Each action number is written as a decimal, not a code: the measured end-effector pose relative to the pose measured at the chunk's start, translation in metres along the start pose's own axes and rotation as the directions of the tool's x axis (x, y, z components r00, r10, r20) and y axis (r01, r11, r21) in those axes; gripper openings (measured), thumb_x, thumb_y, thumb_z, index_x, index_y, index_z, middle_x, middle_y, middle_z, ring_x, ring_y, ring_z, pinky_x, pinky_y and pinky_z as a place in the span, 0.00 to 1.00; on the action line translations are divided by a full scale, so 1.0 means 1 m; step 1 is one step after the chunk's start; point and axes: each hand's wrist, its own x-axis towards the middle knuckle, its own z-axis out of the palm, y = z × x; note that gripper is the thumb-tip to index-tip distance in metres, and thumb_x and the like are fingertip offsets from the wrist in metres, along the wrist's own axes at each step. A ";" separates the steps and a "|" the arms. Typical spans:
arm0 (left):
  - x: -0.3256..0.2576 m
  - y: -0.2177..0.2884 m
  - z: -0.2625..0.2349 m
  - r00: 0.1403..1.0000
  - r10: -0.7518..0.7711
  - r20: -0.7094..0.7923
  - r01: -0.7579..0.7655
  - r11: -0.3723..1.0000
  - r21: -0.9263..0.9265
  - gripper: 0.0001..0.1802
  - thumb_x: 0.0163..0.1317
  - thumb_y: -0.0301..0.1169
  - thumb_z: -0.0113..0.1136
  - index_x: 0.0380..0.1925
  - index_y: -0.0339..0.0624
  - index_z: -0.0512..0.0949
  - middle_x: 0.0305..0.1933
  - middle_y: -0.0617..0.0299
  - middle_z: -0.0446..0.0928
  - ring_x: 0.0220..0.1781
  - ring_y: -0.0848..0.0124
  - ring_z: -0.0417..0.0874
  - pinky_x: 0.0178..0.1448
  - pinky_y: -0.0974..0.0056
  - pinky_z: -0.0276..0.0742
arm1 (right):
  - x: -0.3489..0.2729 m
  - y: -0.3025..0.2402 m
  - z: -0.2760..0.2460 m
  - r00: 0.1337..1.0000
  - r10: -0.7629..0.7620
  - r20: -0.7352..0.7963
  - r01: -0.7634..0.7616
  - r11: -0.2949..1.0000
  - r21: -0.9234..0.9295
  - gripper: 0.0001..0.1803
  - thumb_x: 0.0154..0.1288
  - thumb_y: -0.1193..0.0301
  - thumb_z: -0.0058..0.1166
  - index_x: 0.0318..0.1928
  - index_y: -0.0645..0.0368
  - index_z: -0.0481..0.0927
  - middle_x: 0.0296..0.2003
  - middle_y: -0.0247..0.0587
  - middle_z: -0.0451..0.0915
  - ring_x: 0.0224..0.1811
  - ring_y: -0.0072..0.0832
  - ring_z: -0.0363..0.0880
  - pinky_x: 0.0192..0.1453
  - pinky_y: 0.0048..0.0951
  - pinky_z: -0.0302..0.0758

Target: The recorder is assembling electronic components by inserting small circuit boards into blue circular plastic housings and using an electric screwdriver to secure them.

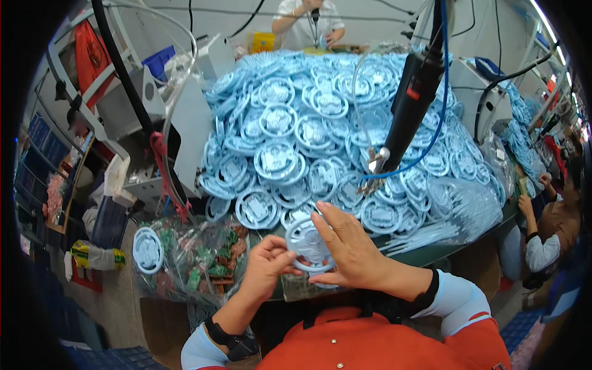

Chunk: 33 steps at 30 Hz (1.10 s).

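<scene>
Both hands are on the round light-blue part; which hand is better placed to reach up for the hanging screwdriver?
Probably the right hand: the hanging screwdriver is above it, on that side. The left hand sits lower, pinching the round part at its left rim, and could keep holding it.

Pale blue plastic ring [308, 243] in hand

It is sitting tilted between both hands, its spoked face showing, just before a big heap of like rings.

Crowded workshop; grey wall [370, 24], strip light [546, 24] upper right, metal racks [68, 68] left.
</scene>
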 end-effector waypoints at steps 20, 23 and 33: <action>-0.013 -0.056 -0.001 0.986 -0.134 -0.096 0.163 0.891 0.424 0.22 0.70 0.27 0.57 0.62 0.31 0.70 0.31 0.58 0.82 0.23 0.76 0.82 0.24 0.70 0.79 | -0.055 0.025 0.048 0.952 0.133 0.276 -0.150 0.988 0.045 0.64 0.37 0.51 0.80 0.69 0.71 0.60 0.68 0.61 0.62 0.68 0.57 0.65 0.71 0.52 0.62; -0.008 -0.060 -0.004 0.983 -0.165 -0.082 0.184 0.904 0.387 0.22 0.70 0.25 0.55 0.62 0.29 0.70 0.30 0.58 0.82 0.24 0.75 0.83 0.25 0.70 0.80 | -0.054 0.027 0.051 0.949 0.132 0.287 -0.149 0.988 0.039 0.63 0.36 0.50 0.80 0.68 0.72 0.62 0.67 0.60 0.63 0.67 0.56 0.65 0.70 0.52 0.62; -0.002 -0.060 -0.007 0.970 -0.240 -0.038 0.242 0.936 0.257 0.25 0.69 0.21 0.53 0.65 0.27 0.68 0.30 0.57 0.82 0.26 0.74 0.84 0.29 0.71 0.81 | -0.049 0.026 0.054 0.935 0.154 0.321 -0.179 0.983 0.048 0.67 0.35 0.49 0.81 0.72 0.67 0.58 0.69 0.58 0.61 0.70 0.56 0.63 0.72 0.54 0.61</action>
